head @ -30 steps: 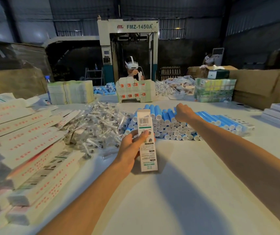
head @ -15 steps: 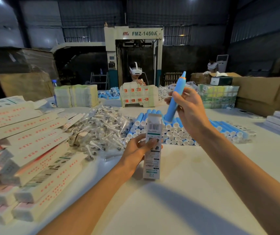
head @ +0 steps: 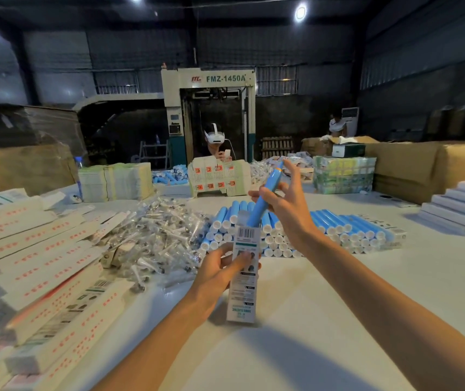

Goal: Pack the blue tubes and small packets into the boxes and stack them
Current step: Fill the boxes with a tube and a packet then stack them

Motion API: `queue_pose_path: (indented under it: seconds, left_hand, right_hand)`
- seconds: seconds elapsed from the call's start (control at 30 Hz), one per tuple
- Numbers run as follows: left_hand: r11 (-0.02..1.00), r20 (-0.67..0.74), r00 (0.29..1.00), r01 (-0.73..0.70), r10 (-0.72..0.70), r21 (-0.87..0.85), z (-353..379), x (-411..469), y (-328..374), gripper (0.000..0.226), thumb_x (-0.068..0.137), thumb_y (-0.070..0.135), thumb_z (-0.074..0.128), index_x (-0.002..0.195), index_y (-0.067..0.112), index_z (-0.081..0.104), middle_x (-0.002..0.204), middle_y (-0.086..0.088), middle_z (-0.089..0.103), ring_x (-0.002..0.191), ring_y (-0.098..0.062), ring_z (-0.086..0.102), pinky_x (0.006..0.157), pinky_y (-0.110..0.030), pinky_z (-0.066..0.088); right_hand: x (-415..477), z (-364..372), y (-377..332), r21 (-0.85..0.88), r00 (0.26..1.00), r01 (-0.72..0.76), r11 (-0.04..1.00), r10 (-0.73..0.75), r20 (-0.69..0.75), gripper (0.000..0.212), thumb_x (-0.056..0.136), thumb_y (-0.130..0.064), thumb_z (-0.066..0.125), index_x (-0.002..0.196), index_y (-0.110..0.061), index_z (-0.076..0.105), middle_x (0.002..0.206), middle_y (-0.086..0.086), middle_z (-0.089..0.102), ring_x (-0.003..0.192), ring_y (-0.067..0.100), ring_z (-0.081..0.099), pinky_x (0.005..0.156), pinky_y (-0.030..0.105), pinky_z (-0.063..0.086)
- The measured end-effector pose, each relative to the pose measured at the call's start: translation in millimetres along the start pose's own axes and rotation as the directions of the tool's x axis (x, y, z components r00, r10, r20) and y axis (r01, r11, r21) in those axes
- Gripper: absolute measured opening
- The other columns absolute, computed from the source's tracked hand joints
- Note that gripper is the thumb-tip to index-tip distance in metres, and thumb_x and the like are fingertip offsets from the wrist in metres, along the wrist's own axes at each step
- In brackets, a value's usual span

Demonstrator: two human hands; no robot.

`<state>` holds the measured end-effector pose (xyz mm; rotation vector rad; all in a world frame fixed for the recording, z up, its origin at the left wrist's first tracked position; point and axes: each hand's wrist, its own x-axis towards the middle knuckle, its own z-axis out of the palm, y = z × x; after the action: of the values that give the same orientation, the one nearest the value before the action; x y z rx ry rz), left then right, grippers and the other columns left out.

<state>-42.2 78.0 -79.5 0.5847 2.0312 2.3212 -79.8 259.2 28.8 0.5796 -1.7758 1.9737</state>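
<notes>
Blue tube point(head: 263, 196) is in the right hand point(head: 287, 213), tilted, with its orange-ringed tip toward 1 o'clock. The thumb crosses the front of the tube and pins it against the lower fingers. The index and middle fingers point(head: 293, 173) stick out straight, clear of it, so the grip is loose and half spread.

The tube's lower end sits at the open top of the box point(head: 244, 280), behind the top flap. Can't tell how deep it goes.

Left hand point(head: 217, 269) grips the box at mid-height, thumb flat on the printed front and fingers wrapped round the left edge. The box stands upright with the barcode at the top. Can't tell if its bottom end touches the table point(head: 352, 320).

From the box:
- 12 o'clock, just behind it: tube pile point(head: 341, 230), lying in rows with white caps facing the camera.
- 10 o'clock: heap of clear small packets point(head: 155, 230).
- 9 o'clock, out to the left edge: stacked boxes point(head: 42, 266) with red print.
- 2 o'clock, well apart: white boxes point(head: 462, 207).

Across the table at 12 o'clock a person in a white headset point(head: 214, 138) sits behind folded cartons point(head: 217, 179). A machine point(head: 208, 80) marked FMZ-1450A stands behind them.
</notes>
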Motion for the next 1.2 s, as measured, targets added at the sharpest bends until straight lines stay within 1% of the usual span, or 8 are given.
queue_pose_path:
  seconds: [0.23, 0.37, 0.5, 0.57, 0.77, 0.87, 1.0, 1.2]
  left_hand:
    - [1.000, -0.029, 0.999, -0.022, 0.022, -0.001, 3.3, -0.6, -4.0, 0.043, 0.099, 0.046, 0.074, 0.135, 0.026, 0.061, 0.120, -0.011, 0.078, 0.109, -0.036, 0.076, 0.098, -0.053, 0.061]
    - [0.995, -0.105, 0.994, -0.038, 0.028, -0.089, 4.6, -0.5, -7.1, 0.035, 0.105, 0.038, 0.066, 0.136, 0.026, 0.058, 0.120, -0.009, 0.077, 0.106, -0.036, 0.077, 0.092, -0.051, 0.063]
    - [0.995, -0.306, 0.951, -0.076, 0.052, -0.067, 0.7, 0.5, -13.8, 0.018, 0.110, 0.031, 0.056, 0.127, 0.026, 0.061, 0.104, -0.007, 0.079, 0.084, -0.028, 0.078, 0.068, -0.033, 0.062]
    - [0.996, -0.481, 0.874, -0.084, 0.072, -0.003, -12.5, 2.8, -13.7, 0.011, 0.110, 0.029, 0.054, 0.117, 0.027, 0.062, 0.094, -0.006, 0.080, 0.074, -0.027, 0.078, 0.059, -0.031, 0.060]
    - [0.989, -0.762, 0.637, -0.007, 0.117, 0.147, -63.1, 9.0, -6.3, 0.018, 0.110, 0.034, 0.051, 0.112, 0.018, 0.059, 0.093, -0.012, 0.077, 0.075, -0.032, 0.077, 0.073, -0.051, 0.065]
    - [0.987, -0.793, 0.597, 0.007, 0.125, 0.160, -69.6, 9.5, -4.5, 0.023, 0.110, 0.036, 0.050, 0.113, 0.015, 0.058, 0.094, -0.008, 0.075, 0.072, -0.023, 0.074, 0.058, -0.035, 0.057]
    - [0.983, -0.770, 0.622, 0.006, 0.140, 0.183, -66.9, 10.5, -4.4, 0.014, 0.109, 0.035, 0.052, 0.104, 0.023, 0.057, 0.088, -0.004, 0.075, 0.063, -0.016, 0.073, 0.045, -0.018, 0.048]
    - [0.997, -0.666, 0.742, -0.067, 0.073, 0.035, -57.7, 11.6, -4.4, 0.008, 0.109, 0.032, 0.055, 0.112, 0.026, 0.059, 0.093, -0.006, 0.080, 0.075, -0.023, 0.080, 0.065, -0.040, 0.064]
  right_hand:
    - [7.8, -4.7, -12.0, -0.392, 0.971, -0.017, 0.920, 0.109, 0.214, 0.063, 0.094, -0.017, 0.075, 0.135, -0.041, 0.034, 0.116, 0.005, 0.067, 0.094, 0.007, 0.070, 0.057, 0.012, 0.054]
    - [-9.5, 2.7, 12.2, -0.581, 0.932, 0.105, 0.807, 0.124, 0.341, 0.035, 0.102, -0.029, 0.064, 0.132, -0.023, 0.048, 0.121, -0.001, 0.061, 0.110, 0.009, 0.061, 0.084, 0.029, 0.058]
    - [-29.4, 16.2, 39.3, -0.536, 0.960, 0.203, 0.820, -0.059, 0.273, 0.028, 0.109, -0.027, 0.052, 0.136, -0.021, 0.055, 0.132, -0.008, 0.052, 0.120, 0.003, 0.053, 0.089, 0.009, 0.048]
    - [-32.0, 25.1, 53.7, -0.543, 0.965, 0.215, 0.812, -0.091, 0.245, 0.022, 0.109, -0.019, 0.051, 0.128, -0.018, 0.060, 0.127, -0.006, 0.058, 0.113, 0.005, 0.058, 0.088, 0.013, 0.050]
    - [-40.8, 65.9, 119.7, -0.756, 0.871, 0.302, 0.581, 0.153, 0.466, 0.026, 0.104, -0.014, 0.054, 0.129, -0.010, 0.061, 0.129, 0.010, 0.059, 0.118, 0.024, 0.055, 0.098, 0.033, 0.047]
    - [-43.9, 80.1, 142.4, -0.818, 0.853, 0.320, 0.479, 0.230, 0.468, 0.031, 0.106, -0.026, 0.052, 0.134, -0.013, 0.056, 0.135, 0.009, 0.055, 0.124, 0.028, 0.048, 0.103, 0.042, 0.044]
    - [-44.4, 87.6, 149.5, -0.849, 0.884, 0.305, 0.432, 0.203, 0.421, 0.022, 0.101, -0.004, 0.051, 0.122, -0.005, 0.059, 0.124, 0.016, 0.062, 0.116, 0.036, 0.054, 0.094, 0.047, 0.048]
    - [-46.7, 71.5, 130.3, -0.861, 0.934, 0.245, 0.447, 0.131, 0.333, 0.021, 0.101, -0.003, 0.047, 0.119, -0.012, 0.055, 0.122, 0.012, 0.066, 0.098, 0.028, 0.062, 0.084, 0.045, 0.056]
